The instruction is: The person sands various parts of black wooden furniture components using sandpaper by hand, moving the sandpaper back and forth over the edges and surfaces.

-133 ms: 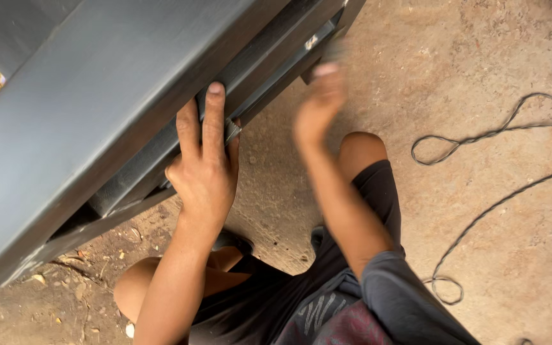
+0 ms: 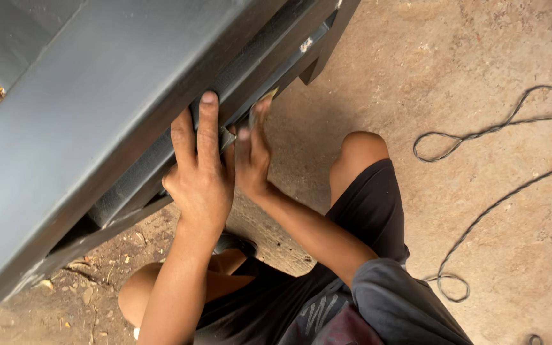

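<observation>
Two bare hands work against the underside edge of a large dark grey metal frame [image 2: 97, 108] that slants across the upper left of our view, and we see them from above as we crouch on a rough concrete floor [image 2: 455, 76]. Our left hand [image 2: 200, 179] lies flat on a ribbed black strip [image 2: 161, 156] set into the frame's lower rail, fingers [image 2: 209, 121] straight and close together, pressing rather than gripping. Our right hand [image 2: 250, 156] sits just beside it, touching the same strip, its fingers loosely bunched; motion blur keeps us from telling whether they pinch a small pale scrap near the fingertips. The frame looks heavy, stiff and smooth-painted, so we judge it slippery on its broad faces and best held at its edges or along the recessed rail. By our reading the strip is thinner and more flexible, something to be taken by its free end between thumb and forefinger. Black shorts [image 2: 372, 217] cover our bent knees below. A thin grey cord [image 2: 480, 211] loops loose over the floor well to the right, apart from both hands.
</observation>
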